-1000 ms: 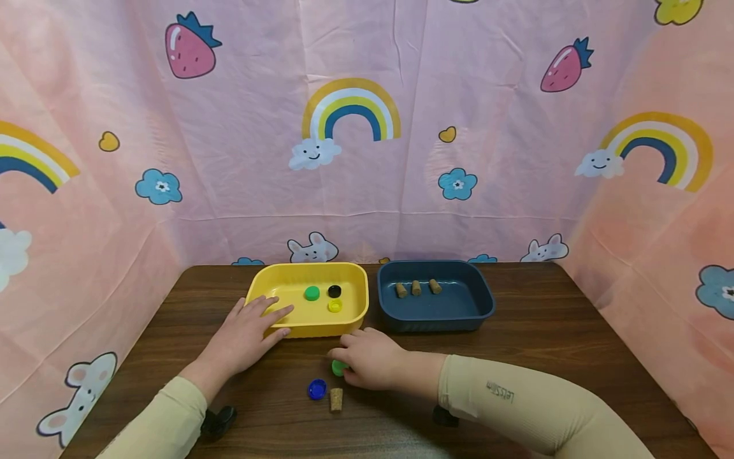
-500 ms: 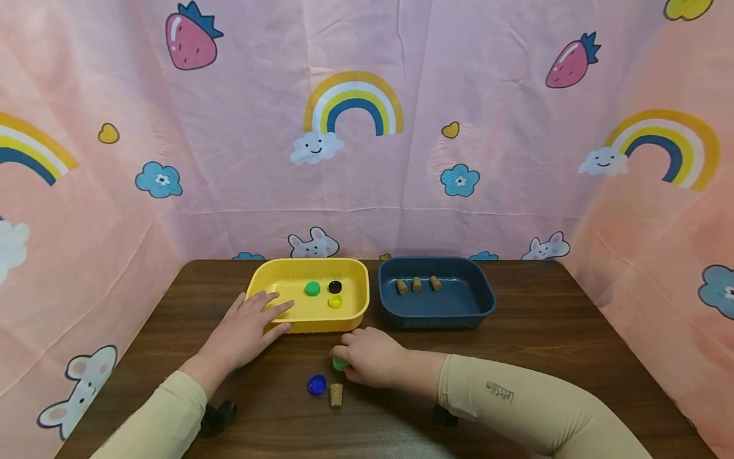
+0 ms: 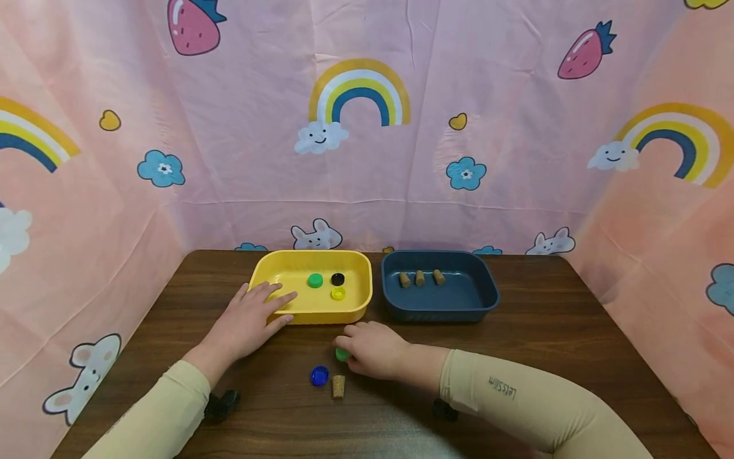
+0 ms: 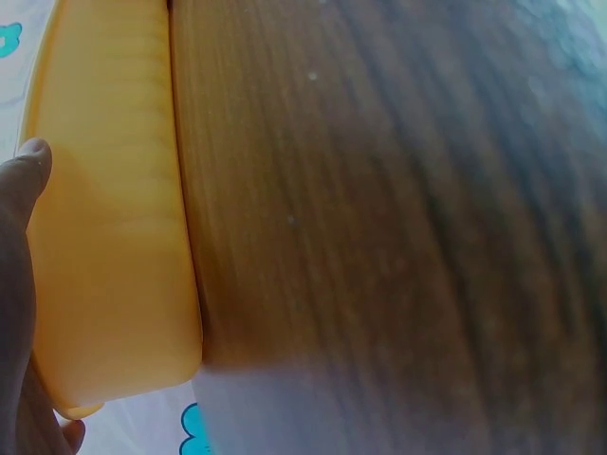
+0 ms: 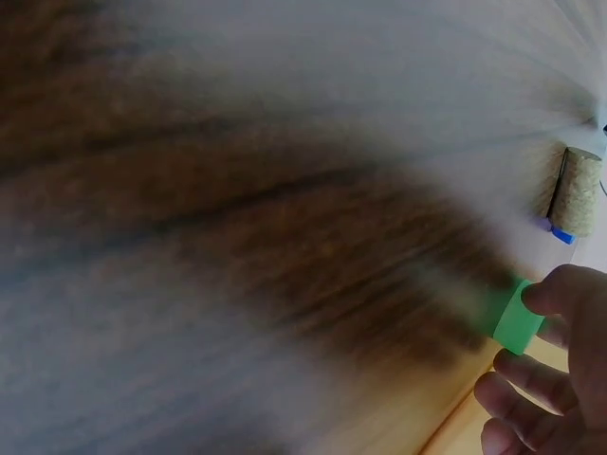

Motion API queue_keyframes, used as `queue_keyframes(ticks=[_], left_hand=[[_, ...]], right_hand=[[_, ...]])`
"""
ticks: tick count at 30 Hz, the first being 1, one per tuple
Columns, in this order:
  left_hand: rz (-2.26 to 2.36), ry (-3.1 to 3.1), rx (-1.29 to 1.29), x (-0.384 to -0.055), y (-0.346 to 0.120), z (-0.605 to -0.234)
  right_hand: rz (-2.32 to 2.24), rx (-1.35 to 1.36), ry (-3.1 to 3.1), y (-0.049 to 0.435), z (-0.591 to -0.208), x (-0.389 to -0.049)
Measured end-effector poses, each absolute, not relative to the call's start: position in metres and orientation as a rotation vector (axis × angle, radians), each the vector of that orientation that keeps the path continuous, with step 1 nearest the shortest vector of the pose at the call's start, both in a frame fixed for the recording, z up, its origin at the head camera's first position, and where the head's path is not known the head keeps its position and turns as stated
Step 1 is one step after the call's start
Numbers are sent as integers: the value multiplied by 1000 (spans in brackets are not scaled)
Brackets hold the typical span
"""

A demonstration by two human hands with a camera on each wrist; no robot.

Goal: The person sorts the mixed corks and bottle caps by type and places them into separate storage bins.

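Note:
My right hand (image 3: 375, 350) pinches a green bottle cap (image 5: 515, 324) between thumb and fingers, just in front of the yellow bin (image 3: 321, 318). Spread across that bin's front left corner, my left hand (image 3: 245, 322) rests on the rim with its fingers extended; the left wrist view shows the thumb (image 4: 34, 163) against the outer wall. Close by the right hand lie a blue bottle cap (image 3: 319, 375) and a cork (image 3: 338, 387), both on the table. Inside the yellow bin are a green cap (image 3: 315, 280), a black cap (image 3: 338, 279) and a yellow cap (image 3: 338, 294).
A dark blue bin (image 3: 444, 315) stands right of the yellow one, with three corks (image 3: 420, 278) in it. The brown wooden table (image 3: 533, 338) ends at a patterned cloth backdrop (image 3: 367, 159). Black wrist gear (image 3: 222, 405) shows under the left forearm.
The whole head view has shifted upward slightly. My right hand keeps the green cap in nearly the same spot, its fingers a little more closed around it. The left hand stays on the rim.

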State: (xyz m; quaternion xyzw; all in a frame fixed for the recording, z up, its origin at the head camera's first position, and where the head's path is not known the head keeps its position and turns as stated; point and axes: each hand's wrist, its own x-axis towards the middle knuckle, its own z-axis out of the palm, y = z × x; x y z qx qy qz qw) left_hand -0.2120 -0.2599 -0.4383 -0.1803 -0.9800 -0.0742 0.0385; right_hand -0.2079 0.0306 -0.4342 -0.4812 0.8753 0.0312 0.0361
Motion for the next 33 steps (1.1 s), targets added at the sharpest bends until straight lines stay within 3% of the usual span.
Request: queue_keyframes(ticks=[10,33], left_hand=[[-220,-2999,-555,-212,-261,-439],[-252,-2975,-570,-211,-261,-437]], right_hand=[[5,-1470,2719,34,-429,-210],[-310,-1085,2746,19,-355,-237]])
